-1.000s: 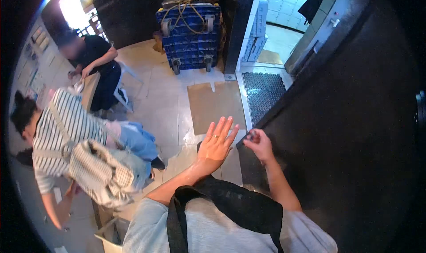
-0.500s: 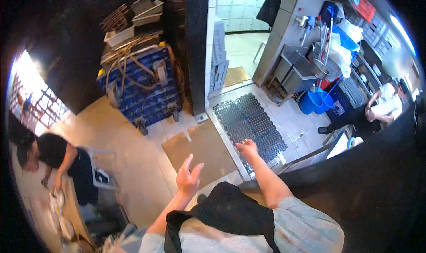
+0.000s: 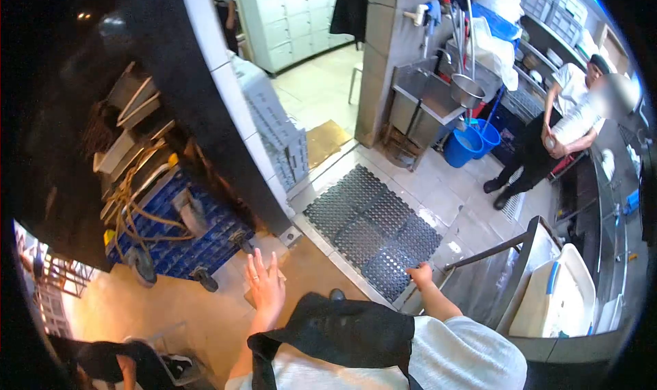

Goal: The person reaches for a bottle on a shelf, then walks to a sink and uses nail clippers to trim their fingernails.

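Observation:
My left hand (image 3: 265, 285) is raised in front of me with its fingers spread and nothing in it. A ring shows on one of its fingers. Forward and to the right reaches my right hand (image 3: 420, 275), its fingers loosely bent and partly turned from view; I see nothing held in it. From above, it appears over the near edge of a black perforated rubber mat (image 3: 373, 229) by the doorway. A black apron (image 3: 342, 325) covers my front.
Left stands a blue wheeled platform (image 3: 181, 229) tipped on its side, with rope. Ahead are a steel sink (image 3: 428, 95), blue buckets (image 3: 464, 147) and stacked grey crates (image 3: 270, 109). A person (image 3: 547, 126) stands at right, near a white bin (image 3: 554, 291). Another person (image 3: 109, 362) bends at lower left.
My view has turned right and moved nearer the doorway and mat. My left hand has opened wider, and the right hand has lowered. The white bin has come into view.

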{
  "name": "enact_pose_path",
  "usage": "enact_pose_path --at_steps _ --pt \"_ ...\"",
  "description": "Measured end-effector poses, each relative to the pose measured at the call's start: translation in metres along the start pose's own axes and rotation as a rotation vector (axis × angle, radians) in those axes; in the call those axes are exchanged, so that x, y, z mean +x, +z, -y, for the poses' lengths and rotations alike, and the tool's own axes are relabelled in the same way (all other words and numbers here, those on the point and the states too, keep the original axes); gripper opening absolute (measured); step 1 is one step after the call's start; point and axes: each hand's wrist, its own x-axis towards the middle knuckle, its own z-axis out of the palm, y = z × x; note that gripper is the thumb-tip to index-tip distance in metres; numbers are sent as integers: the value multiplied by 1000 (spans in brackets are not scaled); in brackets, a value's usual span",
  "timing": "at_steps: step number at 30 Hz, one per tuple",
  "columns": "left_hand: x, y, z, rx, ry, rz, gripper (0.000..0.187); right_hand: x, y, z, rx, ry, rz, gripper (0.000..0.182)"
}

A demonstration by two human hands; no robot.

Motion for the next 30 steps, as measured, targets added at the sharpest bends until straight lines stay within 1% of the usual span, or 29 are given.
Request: enact_pose_path --at_steps 1,2,3,4,7,8,9,10,12,14,15,16,18,19,22,23,26,27,28,30 --pt "20 7 -2 33 20 7 73 -26 -30 57 166 127 155 53" --pt "38 14 -9 29 31 18 75 13 -2 26 307 93 68 56" --pt "59 19 -17 28 39 23 77 10 -15 59 362 126 107 63" --pt "83 26 -25 31 46 20 78 8 -27 96 369 110 89 68" --pt "165 65 -54 73 254 63 78 72 -29 136 675 25 75 58" --pt "199 76 -62 93 328 82 77 92 -37 163 771 11 87 55" --pt "237 83 -76 141 439 82 76 110 -51 192 877 14 149 45" --pt "273 90 -93 188 549 84 75 131 -60 217 904 -27 168 39" --pt "348 113 -130 48 705 -44 73 165 -82 266 984 -127 150 35" --pt "416 121 -171 -16 817 -89 73 193 -106 314 1042 -106 99 34" --pt "447 125 -196 -58 867 -113 73 213 -117 331 1035 -65 34 29" --pt "477 128 -220 -46 925 -102 72 235 -131 348 1028 -112 38 31" --pt "528 129 -262 -14 1070 -38 70 258 -157 368 1036 -159 33 34" --pt "552 140 -284 101 1144 -133 74 270 -166 374 1060 -138 22 34" --pt "607 159 -357 350 1174 17 65 303 -189 383 1182 -46 -56 35" --pt "624 162 -380 393 1191 68 59 323 -194 380 1189 -24 -80 37" --pt "670 184 -444 478 1284 39 56 390 -205 382 1226 -88 -197 38" --pt "682 190 -462 503 1320 -25 58 403 -214 393 1263 -138 -177 38" --pt "695 197 -482 463 1323 33 56 427 -231 417 1302 -218 -155 39" --pt "721 205 -516 404 1327 138 52 466 -256 458 1403 -301 -33 39"
